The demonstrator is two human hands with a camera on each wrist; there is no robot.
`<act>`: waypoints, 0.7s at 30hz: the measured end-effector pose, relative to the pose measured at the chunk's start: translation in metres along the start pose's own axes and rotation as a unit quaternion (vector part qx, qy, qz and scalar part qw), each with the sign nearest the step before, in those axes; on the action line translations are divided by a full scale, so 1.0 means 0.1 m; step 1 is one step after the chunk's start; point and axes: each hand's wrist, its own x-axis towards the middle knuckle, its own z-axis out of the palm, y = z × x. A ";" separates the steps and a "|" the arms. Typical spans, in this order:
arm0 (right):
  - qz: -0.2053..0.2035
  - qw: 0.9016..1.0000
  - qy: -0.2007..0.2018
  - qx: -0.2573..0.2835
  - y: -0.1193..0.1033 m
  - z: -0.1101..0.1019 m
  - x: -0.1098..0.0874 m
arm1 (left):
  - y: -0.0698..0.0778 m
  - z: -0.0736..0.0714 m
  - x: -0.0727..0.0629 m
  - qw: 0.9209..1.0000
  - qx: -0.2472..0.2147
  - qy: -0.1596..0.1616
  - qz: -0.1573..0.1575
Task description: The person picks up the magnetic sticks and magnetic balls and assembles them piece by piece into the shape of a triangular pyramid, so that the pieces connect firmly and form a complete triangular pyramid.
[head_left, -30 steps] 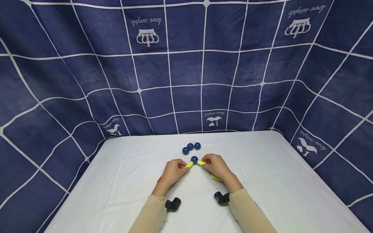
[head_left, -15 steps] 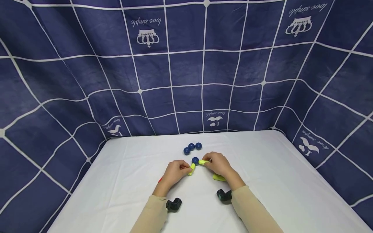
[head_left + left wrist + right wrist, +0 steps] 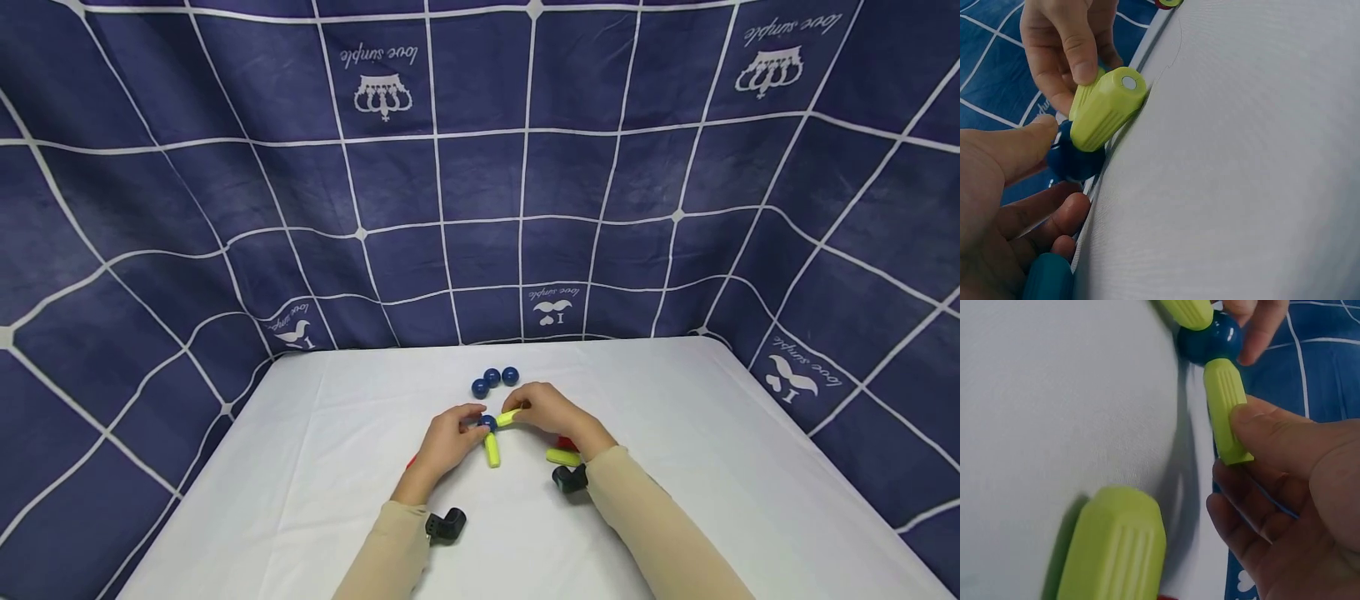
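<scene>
Two yellow-green magnetic rods meet a blue ball [image 3: 488,422] at mid-table in the head view. My left hand [image 3: 447,435] holds that ball, its thumb on the near side. One rod [image 3: 492,451] points from the ball toward me, no finger on it; a silvery disc shows in its end in the left wrist view. My right hand [image 3: 551,410] pinches the other rod [image 3: 1224,394] between thumb and fingers, its far end against the ball [image 3: 1213,339]. The left hand's fingers behind the ball are partly hidden.
Three blue balls [image 3: 491,377] sit together farther back. Beside my right forearm lie another yellow-green rod [image 3: 562,457] and a red piece [image 3: 567,443]. A red bit [image 3: 411,461] peeks out behind my left wrist. A teal piece [image 3: 1049,278] shows below the left hand.
My left hand has let go of its rod and taken hold of the ball. The ball shifted slightly left and nearer; the left rod swung round toward me. The right hand keeps its rod.
</scene>
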 end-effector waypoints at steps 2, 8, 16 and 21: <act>-0.010 1.000 -0.006 0.002 0.00 0.02 0.04 | -0.01 0.00 0.00 1.000 0.005 -0.001 0.006; -0.007 1.000 -0.003 0.003 -0.03 0.06 0.11 | 0.00 -0.03 0.00 1.000 -0.001 0.000 0.008; 0.013 0.999 0.015 0.042 0.03 0.04 0.16 | 0.00 -0.05 -0.02 1.000 -0.002 0.003 0.008; 0.032 0.995 0.075 0.066 0.12 -0.02 0.21 | 0.00 -0.04 -0.01 1.000 0.005 0.002 0.005</act>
